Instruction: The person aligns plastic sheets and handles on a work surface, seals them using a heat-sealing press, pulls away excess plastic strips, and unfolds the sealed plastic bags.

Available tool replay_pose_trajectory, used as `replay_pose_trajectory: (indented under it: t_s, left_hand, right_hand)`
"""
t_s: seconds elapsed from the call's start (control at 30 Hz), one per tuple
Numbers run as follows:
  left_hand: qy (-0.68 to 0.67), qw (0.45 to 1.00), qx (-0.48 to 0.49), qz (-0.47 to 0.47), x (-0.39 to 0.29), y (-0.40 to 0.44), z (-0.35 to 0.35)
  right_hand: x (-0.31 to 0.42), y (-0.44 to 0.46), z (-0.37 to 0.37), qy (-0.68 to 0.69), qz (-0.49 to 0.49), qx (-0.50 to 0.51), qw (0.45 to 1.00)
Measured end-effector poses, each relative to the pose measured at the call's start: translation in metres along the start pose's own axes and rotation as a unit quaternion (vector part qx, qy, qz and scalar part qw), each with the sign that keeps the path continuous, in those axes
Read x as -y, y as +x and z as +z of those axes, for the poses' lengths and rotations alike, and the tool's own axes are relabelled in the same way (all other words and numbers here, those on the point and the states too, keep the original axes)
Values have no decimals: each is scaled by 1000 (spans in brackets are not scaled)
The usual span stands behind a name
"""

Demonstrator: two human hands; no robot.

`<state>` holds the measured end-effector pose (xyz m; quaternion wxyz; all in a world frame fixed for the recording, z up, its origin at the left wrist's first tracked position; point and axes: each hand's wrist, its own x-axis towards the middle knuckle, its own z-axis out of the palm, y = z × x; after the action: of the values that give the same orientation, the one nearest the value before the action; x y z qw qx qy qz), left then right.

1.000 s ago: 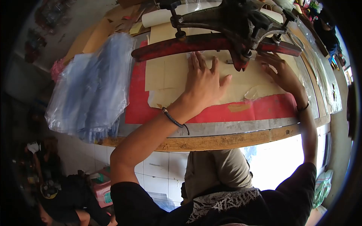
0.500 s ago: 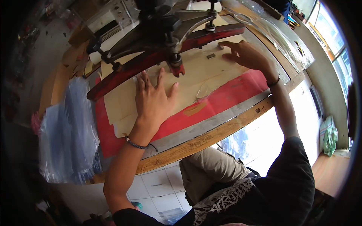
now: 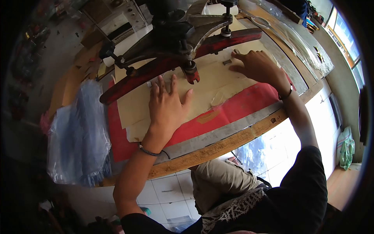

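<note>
My left hand (image 3: 167, 105) lies palm down on a cream sheet (image 3: 136, 105), its fingers spread and the tips close to a long red metal bar (image 3: 161, 66). The bar belongs to a dark press frame (image 3: 198, 29) overhead. Farther right, my right hand (image 3: 259, 66) rests on the same sheet, thumb and index finger apart. Its index fingertip is by a small piece at the bar's edge, too small to name. A small dark rectangular piece (image 3: 227, 62) sits just left of that hand. Under the cream sheet spreads a red sheet (image 3: 237, 105).
Clear plastic sleeves (image 3: 80, 132) are heaped at the table's left. The wooden table edge (image 3: 218, 146) runs in front of my body. Clear plastic strips (image 3: 296, 43) lie at the right back. A control box (image 3: 124, 23) stands behind the bar.
The whole view has shifted slightly, so everything appears a little farther right and lower. Both hands keep their places on the cream sheet.
</note>
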<state>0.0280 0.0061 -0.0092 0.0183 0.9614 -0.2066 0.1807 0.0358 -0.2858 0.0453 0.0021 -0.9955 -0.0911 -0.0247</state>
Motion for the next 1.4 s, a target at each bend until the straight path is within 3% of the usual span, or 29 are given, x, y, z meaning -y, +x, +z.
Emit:
replay_pose_trajectory:
  t_s: [0.1,0.2,0.3,0.43,0.47,0.6,0.8,0.93,1.17,1.27,1.4]
  left_hand:
    - [-5,1000,-5,2,0,-2,0]
    - [-17,1000,-5,1,-1,-1,-2]
    - [-27,1000,0,-1,0,-1,-1]
    - [-18,1000,4,-6,-1,0,-1]
    - [-9,1000,6,-8,-1,-1,-1]
    - [-14,1000,1,-14,-2,-2,-1]
    - [-102,989,-69,87,1,4,3]
    - [-169,980,-30,104,5,7,4]
    - [-150,982,-32,108,5,6,8]
    - [-34,998,-34,46,-3,-3,6]
    - [-46,997,-34,47,1,-3,5]
  right_hand:
    - [-5,-2,1,50,-21,-2,999]
    - [-13,-6,7,50,-102,-100,989]
    - [-5,-13,13,37,-126,-130,983]
    - [-1,-10,24,40,-137,-130,981]
    - [-1,-8,22,30,-130,-76,988]
    - [0,-8,23,-12,-125,-60,990]
    - [2,-9,23,2,-106,-73,992]
    - [1,-8,24,20,-109,-69,991]
    - [0,-8,18,11,-94,-57,994]
    - [-4,-6,20,19,-132,-99,986]
    - [-4,0,23,31,-155,-70,985]
